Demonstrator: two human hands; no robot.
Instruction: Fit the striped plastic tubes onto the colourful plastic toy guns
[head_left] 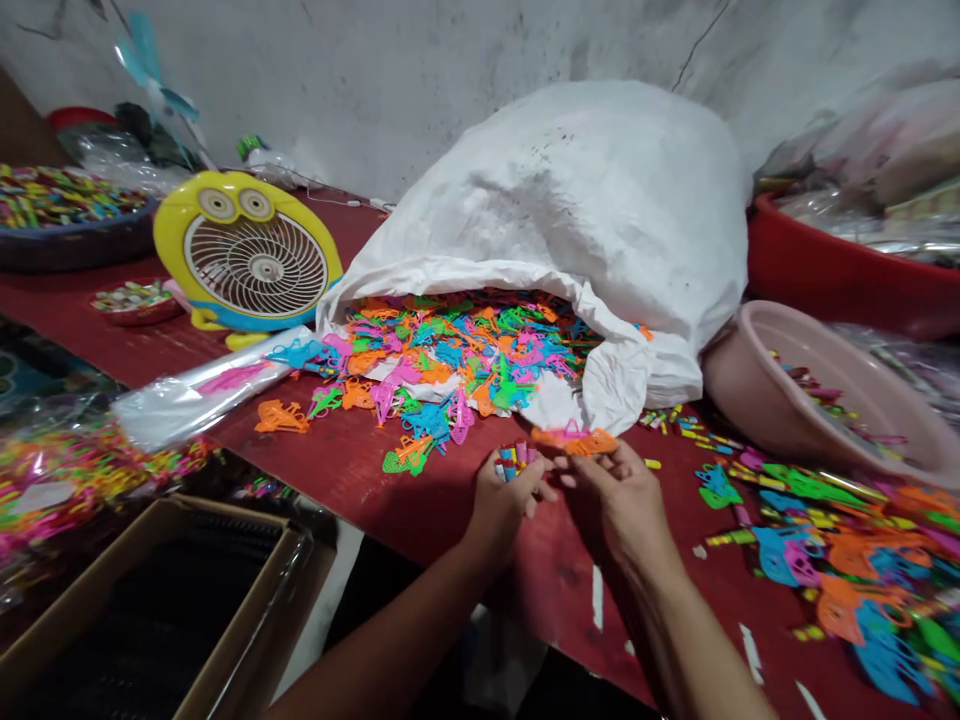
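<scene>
My left hand [499, 510] is closed round several small tubes [516, 458] with red, blue, pink and yellow wrapping. Close beside it, my right hand [626, 500] pinches a flat orange plastic toy piece [589, 441], with a bit of pink showing at its back. The fingertips of both hands nearly meet; whether they touch I cannot tell. Beyond the hands, a big white sack [600, 190] lies with its mouth towards me. A heap of orange, green, blue and pink plastic pieces [457, 355] spills out of it onto the red table [345, 500].
A yellow cartoon-shaped fan [262, 265] stands left of the sack, beside a clear plastic bag [195, 390]. At right, a tilted pink basin [727, 365] holds small tubes, near a pile of finished-looking toys [847, 560]. An open cardboard box [225, 590] sits below the table's left edge.
</scene>
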